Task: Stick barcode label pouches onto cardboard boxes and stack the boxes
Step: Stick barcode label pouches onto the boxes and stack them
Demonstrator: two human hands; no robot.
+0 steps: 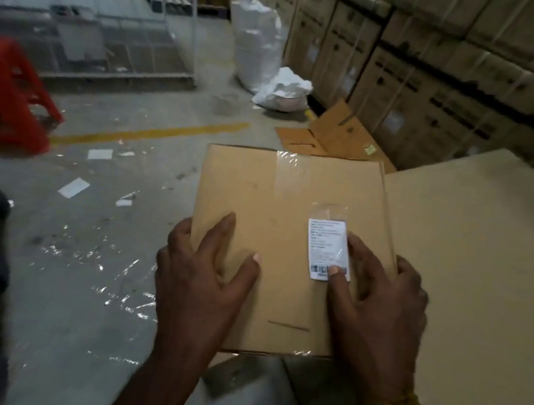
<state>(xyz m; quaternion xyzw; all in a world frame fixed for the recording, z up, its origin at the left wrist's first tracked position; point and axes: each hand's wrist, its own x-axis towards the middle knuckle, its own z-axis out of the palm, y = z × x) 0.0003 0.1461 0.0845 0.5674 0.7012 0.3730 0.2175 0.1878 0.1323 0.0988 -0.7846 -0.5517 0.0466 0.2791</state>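
Note:
A taped cardboard box [278, 211] lies flat in front of me, its top facing up. A clear pouch with a white barcode label [326, 246] sits on the right part of that top. My right hand [378, 305] rests over the box's right edge, thumb pressing the barcode end of the label and a finger lying along the label's right side. My left hand [202, 279] lies spread on the left part of the top, fingers straight, its outer fingers over the left edge.
A large cardboard sheet [477, 268] lies to the right under the box. Stacked strapped cartons [451, 73] form a wall at the back right. Flattened cardboard [334, 136], white sacks [258, 41], a red stool [1, 93] and plastic scraps [94, 256] are on the floor.

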